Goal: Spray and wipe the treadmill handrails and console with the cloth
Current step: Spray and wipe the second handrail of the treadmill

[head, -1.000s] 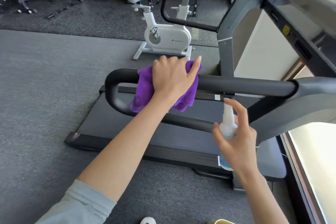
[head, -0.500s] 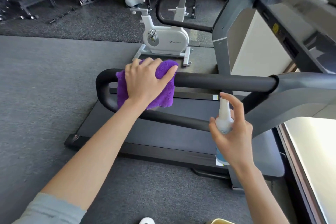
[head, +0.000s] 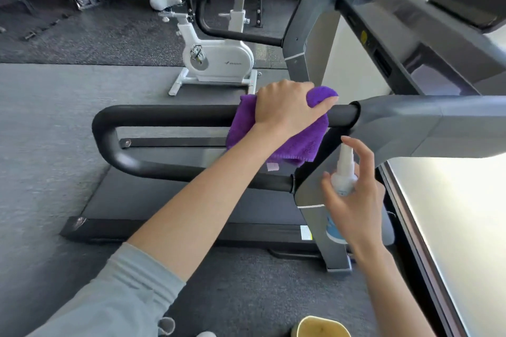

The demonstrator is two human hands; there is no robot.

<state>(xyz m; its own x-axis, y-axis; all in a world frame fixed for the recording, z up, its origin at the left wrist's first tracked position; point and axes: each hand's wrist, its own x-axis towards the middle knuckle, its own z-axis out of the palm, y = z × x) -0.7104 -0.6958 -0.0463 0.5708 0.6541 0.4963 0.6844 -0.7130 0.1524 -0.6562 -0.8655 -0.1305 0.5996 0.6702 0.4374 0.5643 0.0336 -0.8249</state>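
The left hand (head: 286, 108) has slid the purple cloth (head: 279, 131) along the handrail (head: 169, 115) from its curved end toward the grey console arm (head: 410, 123). The cloth now sits just beside that joint.

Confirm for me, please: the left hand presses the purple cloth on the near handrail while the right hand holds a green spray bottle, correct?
Not quite: the spray bottle is white, not green, as the head view shows. The rest holds: the left hand presses the purple cloth on the near handrail, and the right hand holds the bottle.
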